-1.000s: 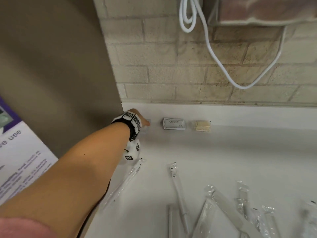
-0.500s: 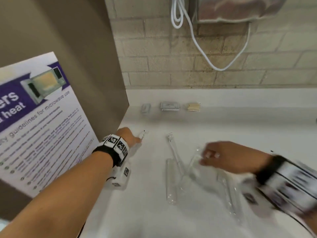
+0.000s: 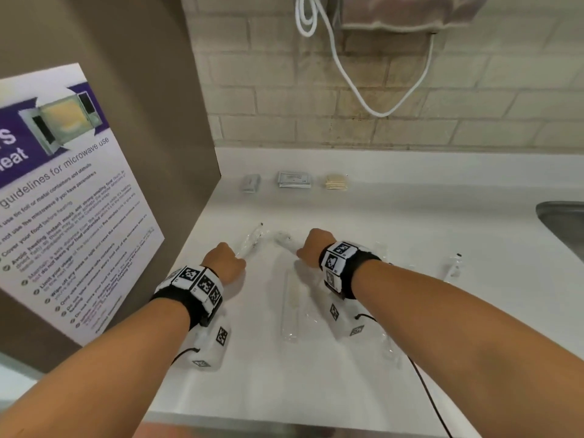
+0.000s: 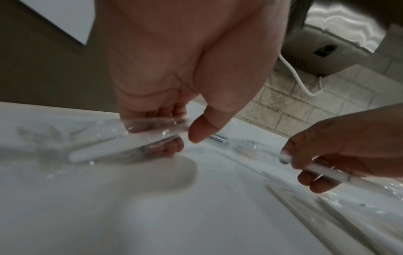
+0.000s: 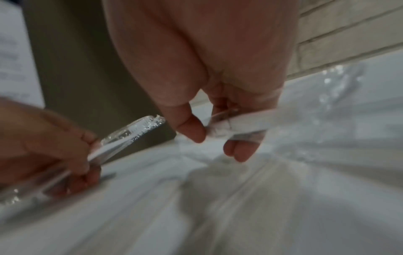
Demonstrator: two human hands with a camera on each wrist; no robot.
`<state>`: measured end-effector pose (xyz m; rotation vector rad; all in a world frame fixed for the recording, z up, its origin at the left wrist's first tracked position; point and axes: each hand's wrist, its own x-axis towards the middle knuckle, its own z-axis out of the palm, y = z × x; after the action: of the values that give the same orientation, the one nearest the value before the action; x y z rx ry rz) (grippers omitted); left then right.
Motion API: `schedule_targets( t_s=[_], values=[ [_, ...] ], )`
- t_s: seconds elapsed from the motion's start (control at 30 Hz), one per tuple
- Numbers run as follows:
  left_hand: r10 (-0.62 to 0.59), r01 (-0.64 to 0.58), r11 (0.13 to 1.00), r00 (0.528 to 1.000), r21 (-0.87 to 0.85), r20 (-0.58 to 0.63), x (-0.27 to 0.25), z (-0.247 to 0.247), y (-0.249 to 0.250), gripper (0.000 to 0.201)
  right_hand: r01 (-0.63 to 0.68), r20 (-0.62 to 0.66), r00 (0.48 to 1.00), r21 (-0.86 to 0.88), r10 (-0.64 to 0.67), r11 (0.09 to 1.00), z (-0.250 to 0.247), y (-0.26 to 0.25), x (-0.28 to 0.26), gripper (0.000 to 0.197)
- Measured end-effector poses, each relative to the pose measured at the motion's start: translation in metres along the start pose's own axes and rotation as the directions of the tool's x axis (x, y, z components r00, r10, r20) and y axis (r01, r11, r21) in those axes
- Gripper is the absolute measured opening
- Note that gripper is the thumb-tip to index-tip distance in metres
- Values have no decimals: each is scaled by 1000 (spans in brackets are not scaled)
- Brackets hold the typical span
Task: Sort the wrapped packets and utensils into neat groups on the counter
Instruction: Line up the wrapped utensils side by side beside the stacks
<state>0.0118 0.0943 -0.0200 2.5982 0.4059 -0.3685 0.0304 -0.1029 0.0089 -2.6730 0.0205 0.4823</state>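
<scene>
My left hand (image 3: 226, 262) grips a clear-wrapped white utensil (image 3: 251, 241), seen close in the left wrist view as a wrapped utensil (image 4: 122, 138) held between thumb and curled fingers of the left hand (image 4: 174, 124). My right hand (image 3: 314, 248) grips another wrapped utensil (image 3: 284, 241); in the right wrist view the right hand (image 5: 218, 138) pinches the wrapped utensil (image 5: 242, 127). Both are lifted just above the white counter (image 3: 410, 222). More wrapped utensils (image 3: 290, 305) lie between and under my wrists. Three packet stacks sit along the back: grey packets (image 3: 251, 183), printed packets (image 3: 294, 179), tan packets (image 3: 336, 181).
A brown panel with a microwave poster (image 3: 63, 197) walls the left side. A metal sink (image 3: 565, 226) cuts into the counter at right. A white cable (image 3: 363, 99) hangs from a wall-mounted unit (image 3: 407, 11) over the brick wall. Another wrapped utensil (image 3: 455, 267) lies at right.
My left hand drew back from the packets at the wall and took hold of a wrapped utensil. My right hand came into view and grasped another one.
</scene>
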Motion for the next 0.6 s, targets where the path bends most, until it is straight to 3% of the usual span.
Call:
schedule_targets(
  t_s=[0.1,0.23,0.3,0.43,0.6],
  values=[
    [66,-70,990,997,-123,-33,-4,3,28,35,-55,-99,993,148,70,988,-20,21,-6,21],
    [215,-211,951,977,-226,-6,-18,17,86,34,-152,-203,959,222,198,963,-54,76,-31,46],
    [306,-296,936,952,-192,25,-24,29,116,38,-242,-227,929,222,292,945,-69,110,-47,51],
    [458,-460,888,876,-21,150,-40,61,171,47,-429,-240,854,176,462,886,-79,171,-83,32],
    [447,-504,848,846,162,290,-69,105,209,60,-546,-145,803,207,577,812,-61,208,-102,46]
  ],
)
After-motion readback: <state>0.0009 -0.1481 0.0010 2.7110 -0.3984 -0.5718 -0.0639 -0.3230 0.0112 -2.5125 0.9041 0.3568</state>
